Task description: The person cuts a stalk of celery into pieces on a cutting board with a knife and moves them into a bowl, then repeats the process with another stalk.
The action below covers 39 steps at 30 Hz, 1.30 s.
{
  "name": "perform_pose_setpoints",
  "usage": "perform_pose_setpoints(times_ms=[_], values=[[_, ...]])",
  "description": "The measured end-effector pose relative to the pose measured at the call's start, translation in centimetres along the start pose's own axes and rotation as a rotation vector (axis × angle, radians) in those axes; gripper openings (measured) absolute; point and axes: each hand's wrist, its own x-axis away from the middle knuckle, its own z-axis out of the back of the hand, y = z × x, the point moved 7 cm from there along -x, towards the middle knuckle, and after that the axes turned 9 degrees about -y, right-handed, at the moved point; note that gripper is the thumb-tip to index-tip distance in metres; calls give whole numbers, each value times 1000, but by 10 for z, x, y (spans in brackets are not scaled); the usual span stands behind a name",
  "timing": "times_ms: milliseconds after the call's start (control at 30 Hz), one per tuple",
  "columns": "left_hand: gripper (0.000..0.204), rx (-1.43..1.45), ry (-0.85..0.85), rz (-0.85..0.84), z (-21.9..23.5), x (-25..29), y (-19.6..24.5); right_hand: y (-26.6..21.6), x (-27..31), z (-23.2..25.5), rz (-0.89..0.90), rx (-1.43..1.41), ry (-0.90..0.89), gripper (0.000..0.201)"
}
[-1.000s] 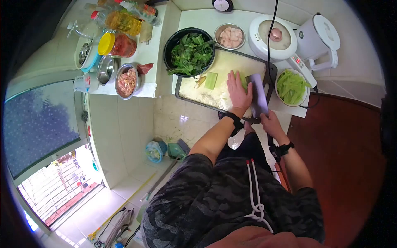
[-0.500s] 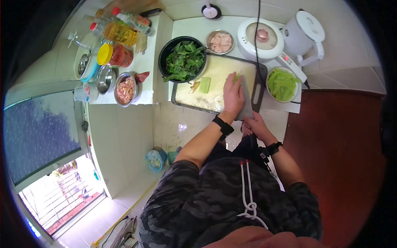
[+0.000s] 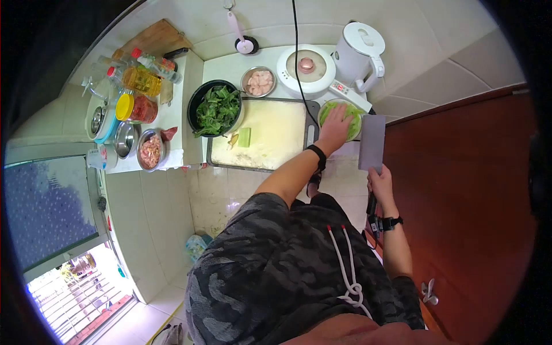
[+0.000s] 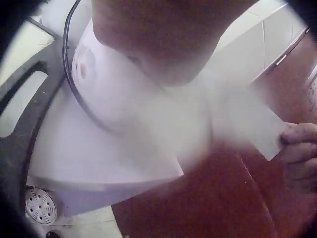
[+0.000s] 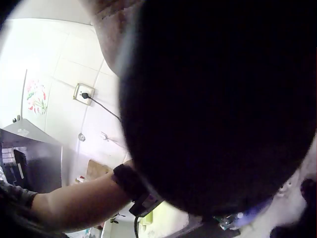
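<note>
In the head view the left hand (image 3: 334, 131) lies over the bowl of sliced green vegetable (image 3: 354, 125), fingers spread and fairly straight on the slices. To its right, the right hand (image 3: 380, 183) grips the handle of a broad cleaver (image 3: 372, 141), blade pointing away from the body beside the bowl. A green piece (image 3: 244, 137) and small yellowish scraps (image 3: 232, 141) lie on the cutting board (image 3: 276, 129). The left wrist view shows the right hand's fingers (image 4: 300, 148) at the blade's edge; much there is blurred. A dark shape blocks most of the right wrist view.
Behind the board stand a pot of leafy greens (image 3: 215, 112), a bowl of pale meat (image 3: 259, 82), a white cooker (image 3: 306, 73) and a kettle (image 3: 357, 54). A black cable (image 3: 296, 52) hangs across. Bottles (image 3: 142, 81) and a bowl of chopped meat (image 3: 150, 150) occupy the left counter.
The left hand has moved right from the board to the vegetable bowl. The cleaver has left the board and moved right with the right hand. The head view has shifted right.
</note>
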Motion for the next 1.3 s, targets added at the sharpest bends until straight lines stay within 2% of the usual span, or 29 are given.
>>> perform_pose_setpoints(times_ms=[133,233,300,333,500,600,633,667,733,767,833,867,933,967,1033,1067,1133,1167,1233,1300], values=[[35,94,31,-48,45,0,18,-9,3,16,57,73,7,10],[33,101,124,53,62,6,-1,-13,-8,20,116,137,-21,10],[34,310,115,239,60,15,-27,-13,-16,20,146,181,-44,10],[33,244,203,203,69,17,-23,-16,-20,20,187,217,-48,11],[30,236,192,224,84,14,-10,-24,-30,30,205,285,-108,17],[28,197,124,174,100,14,3,-46,-24,40,495,380,-14,20],[27,163,75,127,100,13,10,-48,-17,44,485,372,-2,20],[27,165,65,115,95,13,17,-50,-13,51,464,394,54,21],[17,163,-136,-355,68,21,66,-46,-9,64,490,423,172,23],[17,175,-155,-365,51,18,72,-37,-3,68,475,413,190,23],[14,-264,-456,-498,-16,8,93,-28,7,76,392,376,233,24],[14,-256,-456,-512,-33,0,99,-25,16,78,388,377,248,24],[18,-659,-620,-452,-76,-16,94,-16,41,81,396,426,315,22],[18,-655,-614,-456,-91,-21,93,-8,50,83,397,432,321,22],[19,-843,-737,-403,-123,-24,79,7,74,90,472,377,385,21],[22,-947,-830,-443,-133,-23,78,13,86,93,474,380,382,21],[22,-952,-855,-387,-140,-30,74,31,105,101,321,389,424,21],[23,-955,-881,-337,-142,-33,69,39,113,103,329,390,421,21],[23,-870,-859,-268,-140,-39,62,67,122,112,176,267,459,21],[23,-785,-833,-194,-134,-47,59,73,130,111,175,304,475,21]])
